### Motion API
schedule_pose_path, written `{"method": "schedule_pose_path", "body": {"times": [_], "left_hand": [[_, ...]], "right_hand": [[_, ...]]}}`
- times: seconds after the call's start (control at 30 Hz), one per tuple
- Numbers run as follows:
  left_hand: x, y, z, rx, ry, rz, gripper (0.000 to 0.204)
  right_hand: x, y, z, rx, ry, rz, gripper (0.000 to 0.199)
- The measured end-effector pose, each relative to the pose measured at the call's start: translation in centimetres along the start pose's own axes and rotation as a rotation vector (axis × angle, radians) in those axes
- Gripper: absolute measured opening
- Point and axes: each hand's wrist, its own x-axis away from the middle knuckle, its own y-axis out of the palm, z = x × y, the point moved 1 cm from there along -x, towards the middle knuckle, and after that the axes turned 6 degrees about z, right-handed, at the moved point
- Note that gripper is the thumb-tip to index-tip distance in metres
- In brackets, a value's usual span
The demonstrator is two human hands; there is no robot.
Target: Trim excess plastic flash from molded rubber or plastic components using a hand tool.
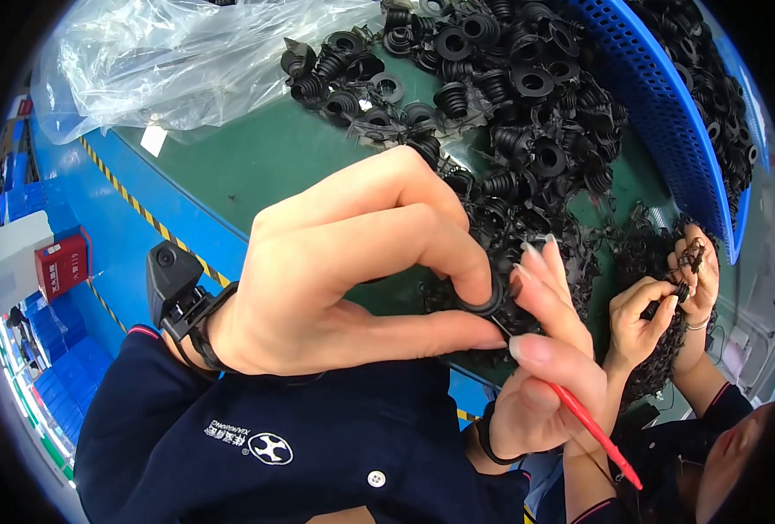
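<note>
My left hand (pixel 344 262) pinches a black ribbed rubber boot (pixel 494 295) between thumb and bent fingers, above the near part of the green table. My right hand (pixel 549 371) closes around the red handle of a thin pick (pixel 597 435). The pick's slim metal tip reaches toward the boot's rim, close to my left thumb; whether it touches is hard to tell. Fingers hide part of the boot. Beyond both hands lies a heap of similar black rubber boots (pixel 531 80), some joined by thin black flash.
A blue perforated crate (pixel 658 87) holding more black parts stands at the right. Clear plastic sheeting (pixel 178 61) covers the far left of the green table (pixel 221 179). On the right, a co-worker's hands (pixel 640 319) handle a black part beside piled black scraps (pixel 654 375).
</note>
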Motion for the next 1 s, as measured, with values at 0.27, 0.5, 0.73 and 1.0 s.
{"method": "schedule_pose_path", "body": {"times": [0.27,0.5,0.73,1.0], "left_hand": [[0.3,0.1,-0.2,-0.039,0.03,0.018,0.026],[1.0,-0.1,-0.6,0.069,0.164,0.119,0.031],[1.0,1.0,-1.0,0.642,-0.426,0.209,0.033],[1.1,-0.2,-2.0,0.915,-0.69,0.03,0.029]], "right_hand": [[0.1,0.4,0.1,0.096,-0.069,0.019,0.03],[-0.2,1.0,1.5,0.503,0.057,0.478,0.019],[0.9,1.9,1.9,-0.26,0.125,0.551,0.021],[0.9,1.5,1.3,-0.267,0.359,0.798,0.024]]}}
